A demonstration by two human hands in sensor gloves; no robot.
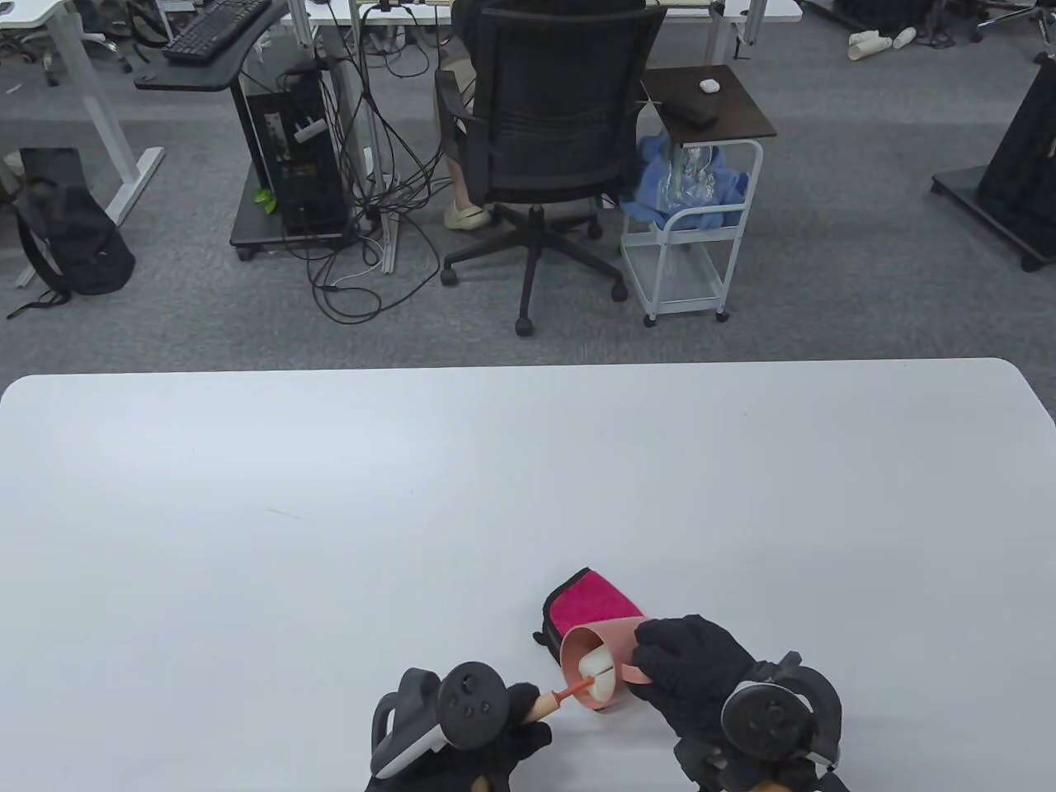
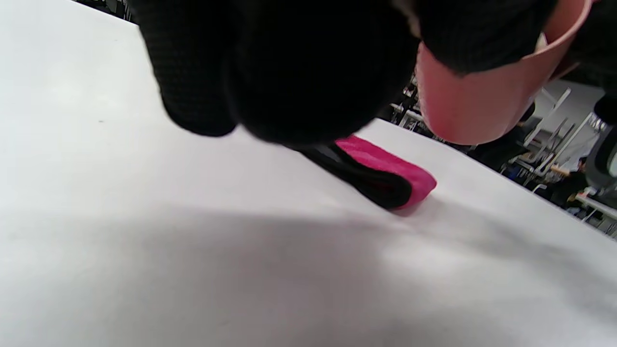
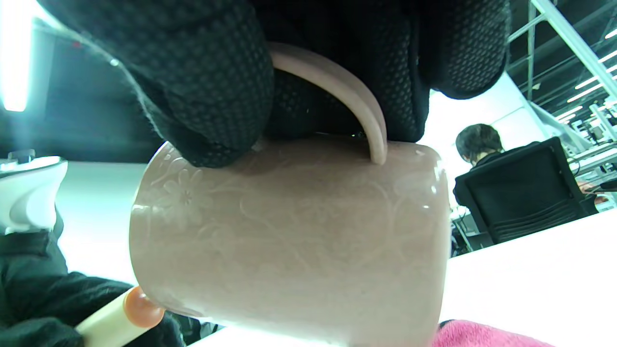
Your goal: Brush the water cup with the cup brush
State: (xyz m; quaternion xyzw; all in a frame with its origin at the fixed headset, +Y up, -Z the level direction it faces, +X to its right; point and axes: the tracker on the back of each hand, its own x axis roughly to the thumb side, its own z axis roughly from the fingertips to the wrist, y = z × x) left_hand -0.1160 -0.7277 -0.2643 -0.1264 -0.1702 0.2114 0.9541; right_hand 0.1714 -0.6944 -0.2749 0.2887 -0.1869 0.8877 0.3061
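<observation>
Your right hand (image 1: 689, 672) holds the pale pink ceramic water cup with a faint embossed flower pattern (image 3: 289, 241) by its curved handle, fingers wrapped through and around it, so that grip is full of cup. The cup is lifted off the white bench (image 1: 330, 511) and tipped on its side, mouth turned toward your left hand (image 1: 487, 734), hanging just above the near end of a folded magenta cloth with black edging (image 1: 590, 606) that lies on the bench behind it. Your left hand holds the cup brush, a slim tool with a cream handle, an orange neck and a white sponge head (image 1: 596, 672); its grip is closed around the cream handle, as the table view and the right wrist view both show. The white head sits inside the cup's mouth, so you appear to be in the scrubbing step itself, not merely lining up. How much of the inner wall has been covered cannot be told from here. The next move likely calls for pushing the head deeper toward the bottom and twisting or stroking it against the wall, while your right hand keeps the cup steady, or turns it, to meet fresh surface. Keep the brush shaft in line with the cup's axis, or the rim may lever against the thin orange neck.
</observation>
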